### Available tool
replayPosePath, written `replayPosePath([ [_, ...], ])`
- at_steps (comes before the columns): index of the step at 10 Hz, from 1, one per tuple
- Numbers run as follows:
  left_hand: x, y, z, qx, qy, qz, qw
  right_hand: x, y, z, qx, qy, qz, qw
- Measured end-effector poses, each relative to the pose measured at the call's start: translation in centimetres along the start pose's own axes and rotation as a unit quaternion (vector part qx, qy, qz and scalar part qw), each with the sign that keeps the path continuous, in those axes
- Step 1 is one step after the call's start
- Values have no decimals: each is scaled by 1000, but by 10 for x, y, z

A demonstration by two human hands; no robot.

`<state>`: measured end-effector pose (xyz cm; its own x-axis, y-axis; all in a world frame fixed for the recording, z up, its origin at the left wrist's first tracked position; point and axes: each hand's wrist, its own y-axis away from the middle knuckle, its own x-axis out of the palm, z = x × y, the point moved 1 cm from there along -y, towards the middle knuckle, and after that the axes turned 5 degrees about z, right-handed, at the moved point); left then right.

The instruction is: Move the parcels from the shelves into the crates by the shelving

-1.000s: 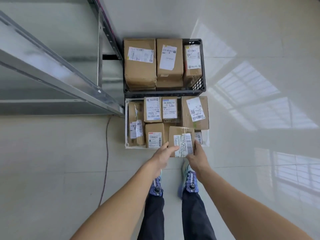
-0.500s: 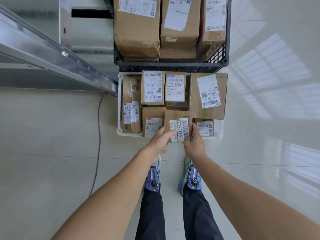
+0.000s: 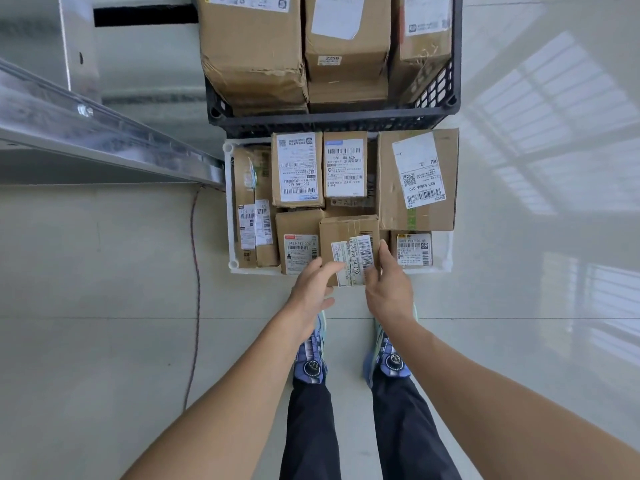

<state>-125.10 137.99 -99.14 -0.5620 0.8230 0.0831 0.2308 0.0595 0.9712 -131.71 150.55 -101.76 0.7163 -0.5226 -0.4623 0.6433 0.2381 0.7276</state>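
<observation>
A small cardboard parcel (image 3: 348,233) with a barcode label stands at the front of the white crate (image 3: 229,206), among several other labelled parcels. My right hand (image 3: 389,289) holds its near right corner, thumb up along the parcel's right side. My left hand (image 3: 311,292) is at its near left side with the fingers relaxed, fingertips just touching the label. Behind the white crate stands a black crate (image 3: 329,122) packed with three larger parcels (image 3: 252,57).
The metal shelving beam (image 3: 104,133) runs in from the left and ends at the white crate's far left corner. A thin cable (image 3: 197,271) lies on the glossy tiled floor to the left. My feet stand just in front of the white crate.
The small parcel has gone down into the front of the white crate. My left hand has loosened off it, while the right hand stays on it. The view has moved closer.
</observation>
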Motion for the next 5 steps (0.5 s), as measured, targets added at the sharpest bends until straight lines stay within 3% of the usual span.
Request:
replayPosePath([
  [4, 18, -26, -6, 10, -17, -10, 1000, -1, -39, -4, 19, 22, 31, 999],
  [5, 20, -33, -10, 27, -15, -29, 999, 4, -42, 4, 61, -10, 15, 998],
])
